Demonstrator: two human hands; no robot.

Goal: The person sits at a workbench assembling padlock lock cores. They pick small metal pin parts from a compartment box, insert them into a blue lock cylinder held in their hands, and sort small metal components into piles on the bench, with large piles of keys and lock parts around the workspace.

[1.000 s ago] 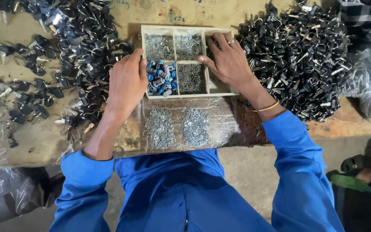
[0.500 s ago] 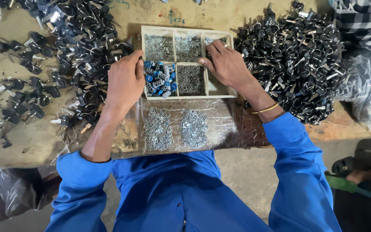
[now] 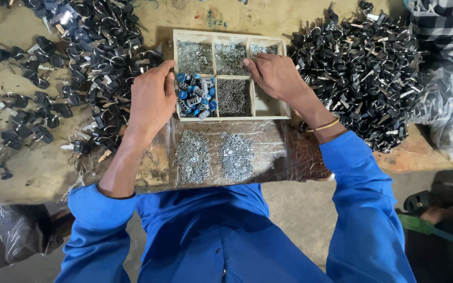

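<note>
Your right hand (image 3: 276, 78) reaches into the top-right compartment of the divided tray (image 3: 232, 119) on the table (image 3: 38, 167), fingers pinching at small metal clips (image 3: 260, 50). They look light, stiff and slippery, so pinch one by its edges. Your left hand (image 3: 150, 99) rests curled, empty, against the tray's left wall.

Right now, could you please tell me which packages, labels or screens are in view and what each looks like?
Tray: pale, divided box, centre, under both hands.
Plastic sheet: clear wrap, near table edge, under two screw heaps.
Bag: clear, crumpled, far right, by a blue cap.
Labels, screens: none.
</note>
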